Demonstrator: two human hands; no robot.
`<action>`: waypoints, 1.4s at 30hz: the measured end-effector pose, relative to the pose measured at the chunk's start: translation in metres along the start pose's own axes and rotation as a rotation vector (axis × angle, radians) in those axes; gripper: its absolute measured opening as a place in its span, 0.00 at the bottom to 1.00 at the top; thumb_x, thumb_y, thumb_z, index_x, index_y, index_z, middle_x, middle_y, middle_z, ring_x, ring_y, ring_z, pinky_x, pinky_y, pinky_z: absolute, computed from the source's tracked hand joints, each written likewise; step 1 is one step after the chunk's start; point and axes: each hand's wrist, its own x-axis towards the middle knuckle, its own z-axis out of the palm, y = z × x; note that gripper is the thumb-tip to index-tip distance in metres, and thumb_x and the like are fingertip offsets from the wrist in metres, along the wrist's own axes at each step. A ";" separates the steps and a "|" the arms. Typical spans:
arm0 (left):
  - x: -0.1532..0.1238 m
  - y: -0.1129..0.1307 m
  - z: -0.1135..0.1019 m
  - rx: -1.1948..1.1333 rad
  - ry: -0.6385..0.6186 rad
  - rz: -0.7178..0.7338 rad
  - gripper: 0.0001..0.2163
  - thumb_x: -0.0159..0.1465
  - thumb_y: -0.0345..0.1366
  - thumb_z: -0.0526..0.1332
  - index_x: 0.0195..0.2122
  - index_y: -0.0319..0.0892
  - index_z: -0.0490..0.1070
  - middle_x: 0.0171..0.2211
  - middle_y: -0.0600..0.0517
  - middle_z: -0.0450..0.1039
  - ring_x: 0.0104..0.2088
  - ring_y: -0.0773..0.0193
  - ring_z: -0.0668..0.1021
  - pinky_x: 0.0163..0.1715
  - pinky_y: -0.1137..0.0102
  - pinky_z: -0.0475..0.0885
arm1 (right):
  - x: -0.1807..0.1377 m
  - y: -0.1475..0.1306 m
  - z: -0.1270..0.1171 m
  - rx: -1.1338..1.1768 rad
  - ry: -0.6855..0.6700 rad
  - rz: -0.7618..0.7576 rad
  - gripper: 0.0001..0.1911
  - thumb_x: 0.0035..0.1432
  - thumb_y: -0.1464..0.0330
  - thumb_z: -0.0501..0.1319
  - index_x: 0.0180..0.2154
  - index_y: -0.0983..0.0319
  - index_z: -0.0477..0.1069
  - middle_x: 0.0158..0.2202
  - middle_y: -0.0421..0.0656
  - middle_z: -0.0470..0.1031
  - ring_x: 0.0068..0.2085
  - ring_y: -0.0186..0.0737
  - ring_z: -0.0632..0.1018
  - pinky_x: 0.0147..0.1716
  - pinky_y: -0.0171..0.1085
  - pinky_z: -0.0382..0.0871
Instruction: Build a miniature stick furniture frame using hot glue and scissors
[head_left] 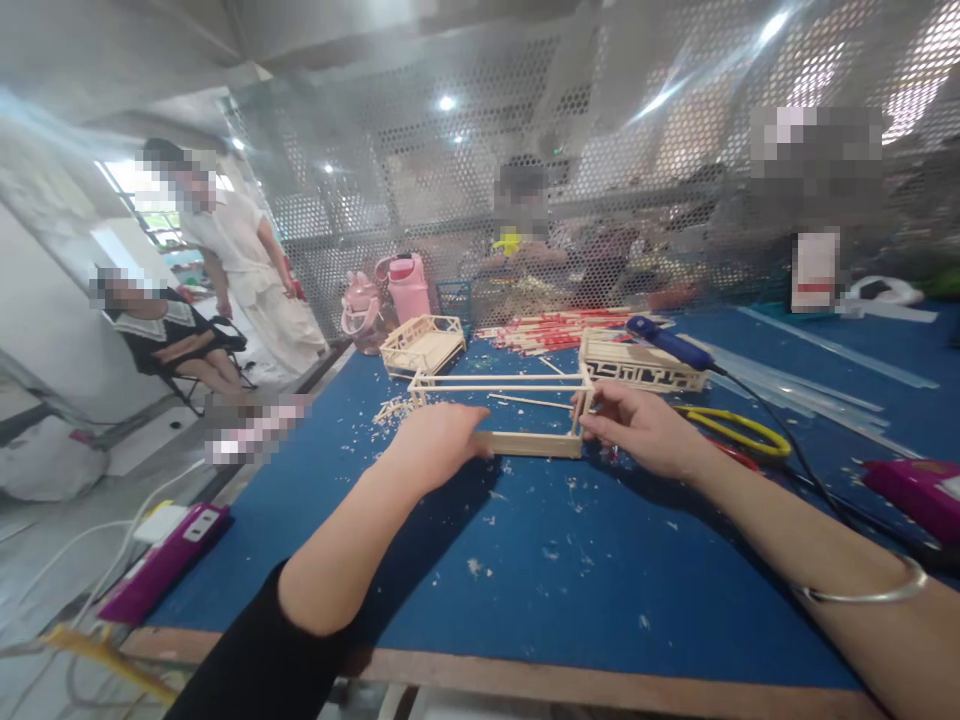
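Observation:
A light wooden stick frame [534, 446], shaped like an open box, stands on the blue tabletop between my hands. My left hand [441, 440] is closed on its near left part, the thumb and fingers at the bottom rail. At the right end, the fingers of my right hand [637, 425] pinch the upright post. Thin rails run along the top of the frame. Its left lower corner is hidden behind my left hand. A loose stick [531, 401] shows through the frame.
Behind stand two stick models, one at left [424, 346] and one at right [649, 365], with a blue glue gun [670, 343] on the latter. Red-tipped sticks [555, 330], yellow-handled pliers [739, 428], clear strips [795, 375] and pink bottles [406, 288] lie around. A purple power strip [165, 560] sits left.

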 end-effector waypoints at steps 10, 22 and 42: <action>-0.072 -0.048 0.014 -0.723 0.625 -0.370 0.15 0.65 0.39 0.49 0.28 0.42 0.72 0.17 0.55 0.68 0.20 0.68 0.69 0.25 0.72 0.66 | 0.000 0.001 0.003 -0.068 0.017 -0.037 0.19 0.54 0.50 0.56 0.31 0.59 0.66 0.28 0.44 0.73 0.28 0.41 0.74 0.24 0.37 0.68; -0.008 -0.074 0.023 -1.205 -0.054 -0.215 0.12 0.47 0.23 0.65 0.32 0.42 0.78 0.36 0.45 0.81 0.39 0.60 0.80 0.42 0.65 0.73 | 0.004 0.003 0.006 -0.183 0.105 -0.013 0.22 0.54 0.48 0.55 0.36 0.59 0.70 0.27 0.44 0.75 0.24 0.42 0.74 0.22 0.40 0.67; -0.017 -0.048 0.036 -1.360 0.128 -0.242 0.18 0.49 0.45 0.68 0.37 0.39 0.74 0.27 0.53 0.76 0.25 0.68 0.73 0.28 0.72 0.69 | 0.007 0.007 -0.005 -0.029 0.254 0.114 0.22 0.52 0.48 0.57 0.38 0.58 0.69 0.27 0.41 0.72 0.23 0.38 0.70 0.22 0.39 0.67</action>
